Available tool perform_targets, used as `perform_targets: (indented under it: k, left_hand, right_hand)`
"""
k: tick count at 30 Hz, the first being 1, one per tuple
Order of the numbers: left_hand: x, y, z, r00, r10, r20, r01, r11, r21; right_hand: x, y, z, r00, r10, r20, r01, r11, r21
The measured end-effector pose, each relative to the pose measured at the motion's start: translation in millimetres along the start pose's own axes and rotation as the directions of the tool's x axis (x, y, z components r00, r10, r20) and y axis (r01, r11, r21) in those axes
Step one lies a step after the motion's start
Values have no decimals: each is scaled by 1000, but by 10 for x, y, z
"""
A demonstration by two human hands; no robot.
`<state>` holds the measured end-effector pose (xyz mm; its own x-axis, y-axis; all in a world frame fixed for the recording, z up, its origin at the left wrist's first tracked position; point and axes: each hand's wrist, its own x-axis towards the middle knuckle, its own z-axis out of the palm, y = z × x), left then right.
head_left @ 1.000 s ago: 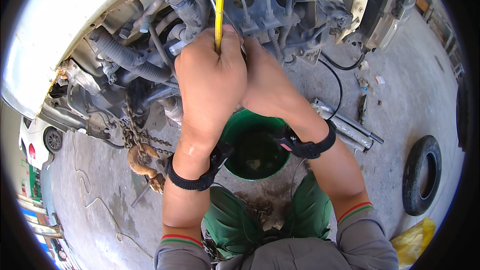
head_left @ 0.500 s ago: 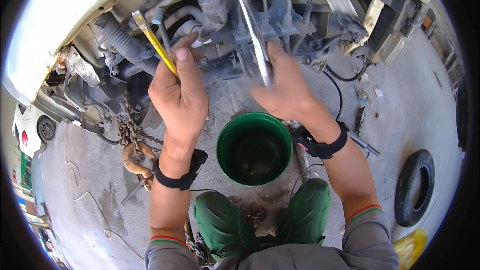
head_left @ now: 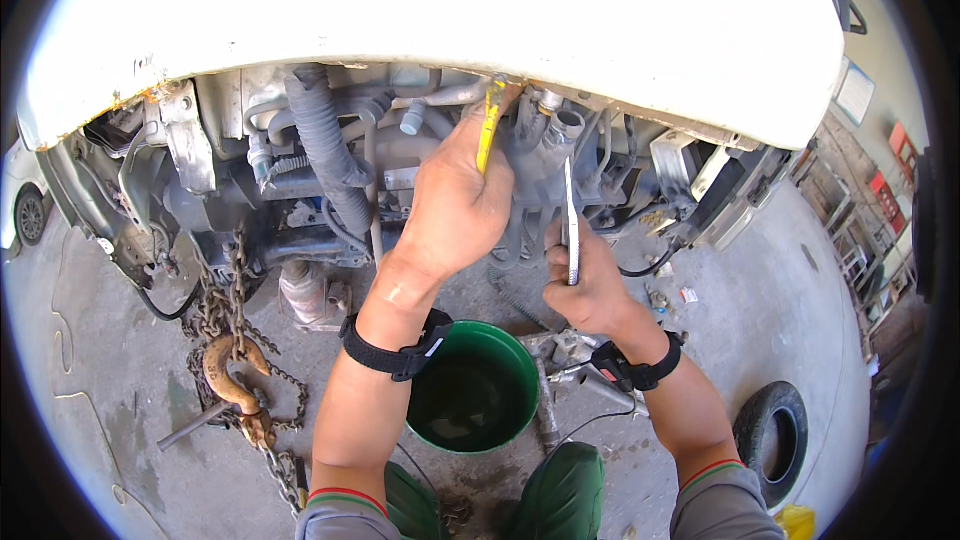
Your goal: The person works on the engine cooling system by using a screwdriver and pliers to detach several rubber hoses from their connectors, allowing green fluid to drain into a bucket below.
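Note:
My left hand (head_left: 455, 200) is closed on a slim yellow tool (head_left: 488, 130), raised to the rusty lower edge of a white body panel (head_left: 430, 10); some of its fingers are hidden behind the tool and hand. Slightly lower and to the right, my right hand (head_left: 590, 285) grips an upright silver metal bar tool (head_left: 571, 200), its upper end in front of the exposed pipes. Grey ribbed hoses (head_left: 325, 150), pipes and brackets surround both hands under the panel. A green bucket (head_left: 470, 390) with dark inside sits below, between my forearms.
A rusty hook (head_left: 228, 375) with chains hangs at lower left beside a metal bar (head_left: 185, 425). Metal tubes (head_left: 548, 410) and cables lie beside the bucket. A tyre (head_left: 775, 440) lies at lower right. A white car (head_left: 25, 205) stands far left, metal racks (head_left: 840, 270) far right.
My hands, together a second ago, have separated. The left has risen with the yellow tool to the panel edge; the right holds the silver tool lower. The view shifted, showing much more white panel.

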<state>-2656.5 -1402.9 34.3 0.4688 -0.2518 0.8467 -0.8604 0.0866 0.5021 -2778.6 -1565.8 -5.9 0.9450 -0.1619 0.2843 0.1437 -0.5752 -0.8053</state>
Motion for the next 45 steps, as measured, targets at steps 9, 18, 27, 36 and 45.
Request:
perform_targets:
  k: [9,18,27,36,45]
  left_hand:
    - [135,-83,-94,995,99,-2,-98,992,83]
    - [47,-141,-76,996,78,-41,-77,997,20]
    - [-30,-137,-108,997,20,70,-22,999,32]
    - [-61,-70,-160,996,6,93,-16,995,101]
    - [-65,122,-194,982,-158,98,162,986,-35]
  right_hand:
    - [115,106,185,996,-45,-74,53,992,115]
    - [-16,-1,-51,998,48,43,-49,998,26]
    - [-4,209,133,997,-45,-64,46,999,8]
    - [3,208,424,957,-112,-266,28,953,-301]
    - [-158,58,301,974,6,-226,-71,957,-283]
